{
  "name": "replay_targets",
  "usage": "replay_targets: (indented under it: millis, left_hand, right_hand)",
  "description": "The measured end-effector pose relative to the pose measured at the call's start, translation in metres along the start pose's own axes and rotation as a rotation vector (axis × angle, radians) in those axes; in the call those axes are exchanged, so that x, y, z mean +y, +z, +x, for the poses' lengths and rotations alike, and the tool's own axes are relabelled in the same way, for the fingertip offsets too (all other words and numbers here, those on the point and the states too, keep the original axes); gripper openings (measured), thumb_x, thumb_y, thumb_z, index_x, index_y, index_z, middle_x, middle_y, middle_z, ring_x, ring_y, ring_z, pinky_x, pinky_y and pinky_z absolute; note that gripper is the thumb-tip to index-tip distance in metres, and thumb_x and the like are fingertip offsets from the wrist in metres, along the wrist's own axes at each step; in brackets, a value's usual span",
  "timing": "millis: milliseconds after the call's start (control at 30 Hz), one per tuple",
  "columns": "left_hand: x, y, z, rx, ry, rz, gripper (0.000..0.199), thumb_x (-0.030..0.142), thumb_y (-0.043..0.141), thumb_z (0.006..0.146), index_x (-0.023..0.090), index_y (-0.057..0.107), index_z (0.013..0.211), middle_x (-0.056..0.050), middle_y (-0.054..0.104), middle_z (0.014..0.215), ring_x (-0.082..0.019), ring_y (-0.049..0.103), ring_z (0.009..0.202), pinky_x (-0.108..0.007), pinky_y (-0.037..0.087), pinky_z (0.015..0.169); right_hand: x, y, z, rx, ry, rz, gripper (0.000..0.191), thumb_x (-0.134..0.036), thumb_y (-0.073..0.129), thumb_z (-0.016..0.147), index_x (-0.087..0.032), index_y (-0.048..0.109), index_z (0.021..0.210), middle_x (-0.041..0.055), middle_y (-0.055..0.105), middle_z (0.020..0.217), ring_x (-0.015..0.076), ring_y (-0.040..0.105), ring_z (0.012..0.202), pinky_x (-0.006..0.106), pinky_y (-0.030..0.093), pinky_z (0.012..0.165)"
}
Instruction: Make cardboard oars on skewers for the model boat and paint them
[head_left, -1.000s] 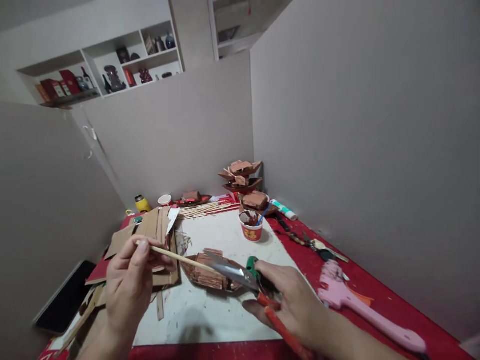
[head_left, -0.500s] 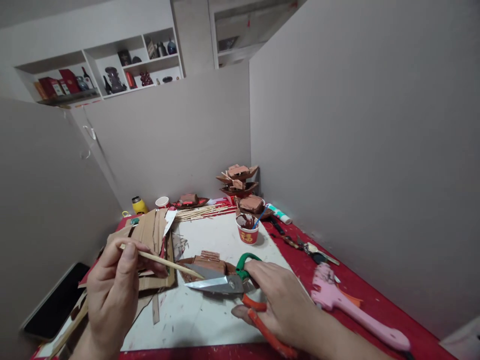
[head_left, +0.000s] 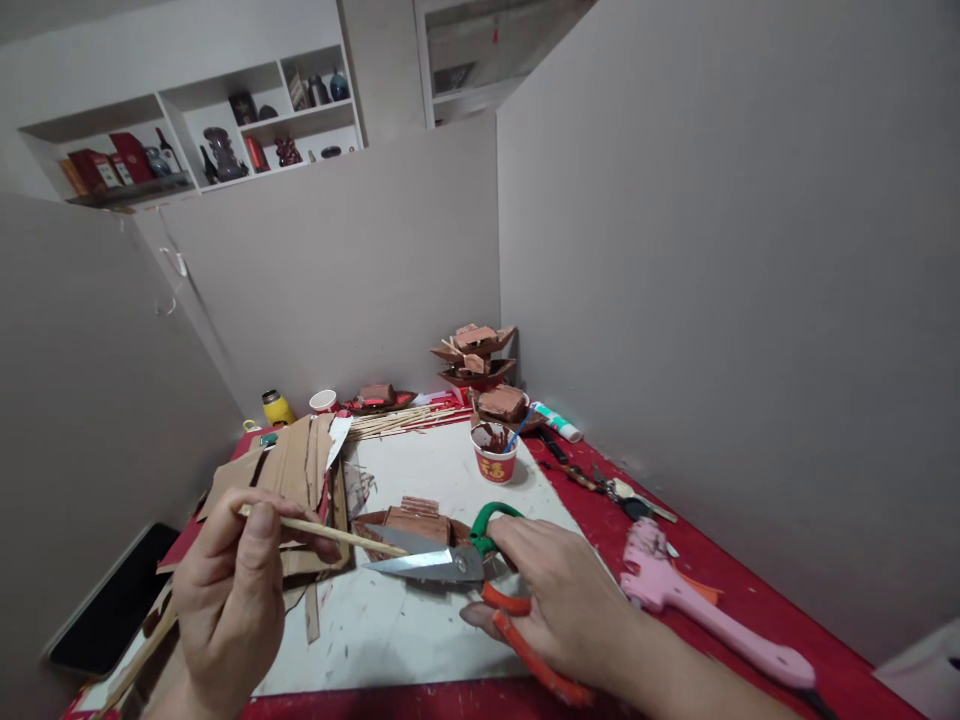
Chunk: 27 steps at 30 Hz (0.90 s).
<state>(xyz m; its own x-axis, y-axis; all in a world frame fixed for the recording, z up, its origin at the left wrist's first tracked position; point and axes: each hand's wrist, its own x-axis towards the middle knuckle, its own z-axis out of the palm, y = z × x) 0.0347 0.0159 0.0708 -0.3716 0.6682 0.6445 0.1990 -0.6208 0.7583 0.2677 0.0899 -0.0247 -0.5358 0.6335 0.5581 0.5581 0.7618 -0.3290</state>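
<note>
My left hand (head_left: 232,590) pinches a thin wooden stick (head_left: 322,529) between thumb and fingers; its far end lies between the parted blades of the scissors (head_left: 431,565). Those scissors have one green and one orange handle, and my right hand (head_left: 559,585) is closed around them. Behind the blades a brown model boat (head_left: 420,520) with a cardboard roof rests on the white board (head_left: 405,640), partly hidden by the scissors.
Beyond the boat stands a red paper cup (head_left: 493,466) of brown paint. Cardboard pieces (head_left: 289,455) lie at left, near a black phone (head_left: 112,600). A bundle of sticks (head_left: 405,424) lies at the back by stacked model boats (head_left: 476,355). A pink glue gun (head_left: 697,610) lies right.
The view has shifted slightly. Stick and scissors keep nearly the same position relative to each other, with the blades still apart around the stick.
</note>
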Motion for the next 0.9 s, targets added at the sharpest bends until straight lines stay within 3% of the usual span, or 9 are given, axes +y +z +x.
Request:
replay_targets:
  millis: [467, 900]
  left_hand:
    - [-0.0095, -0.0022, 0.0026, -0.043, 0.112, -0.067, 0.016, 0.026, 0.054, 0.090, 0.017, 0.065, 0.083, -0.001, 0.058, 0.069, -0.016, 0.062, 0.056, -0.027, 0.051, 0.044]
    - [-0.0095, 0.0007, 0.0002, -0.042, 0.045, -0.073, 0.015, 0.026, 0.055, 0.090, 0.016, 0.064, 0.082, 0.000, 0.058, 0.071, -0.014, 0.063, 0.056, -0.025, 0.051, 0.045]
  right_hand:
    - [0.0001, 0.0022, -0.0025, 0.063, -0.052, 0.022, 0.040, -0.047, 0.071, 0.071, -0.023, 0.039, 0.069, -0.0036, 0.050, 0.061, 0.0141, 0.045, 0.054, 0.027, 0.028, 0.053]
    - [-0.0035, 0.0016, -0.0023, 0.033, -0.020, 0.023, 0.043, -0.044, 0.075, 0.066, -0.024, 0.037, 0.068, -0.0040, 0.050, 0.060, 0.0142, 0.045, 0.053, 0.027, 0.028, 0.053]
